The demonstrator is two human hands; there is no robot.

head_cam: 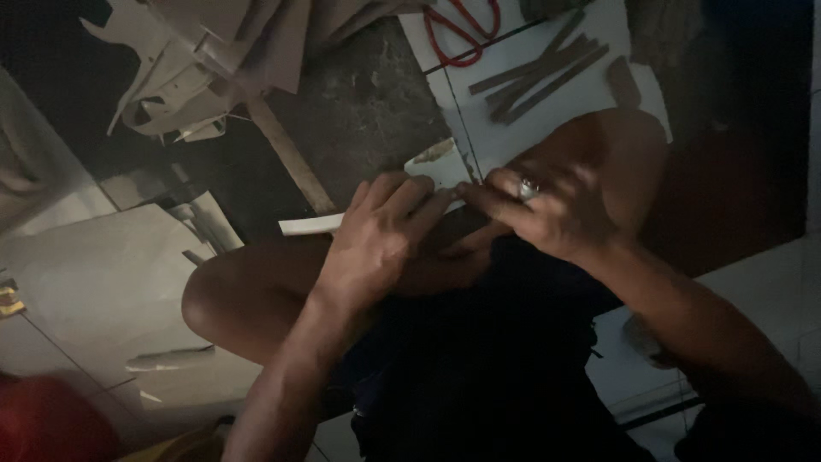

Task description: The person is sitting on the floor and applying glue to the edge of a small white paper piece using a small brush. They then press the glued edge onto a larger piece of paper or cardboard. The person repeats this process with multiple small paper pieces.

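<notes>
While the left hand (376, 235) closes its grip on a pale strip (312, 225), the right hand (547, 210) pinches its other end.

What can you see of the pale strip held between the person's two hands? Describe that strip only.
The pale strip looks like thin, flat card or paper, off-white. It lies roughly level across the person's lap, its left end jutting free past the left hand. The left fingers cover its middle; the right hand pinches near its right part, where a wider pale piece rises. Whether that piece belongs to the strip cannot be told in the dim light.
</notes>
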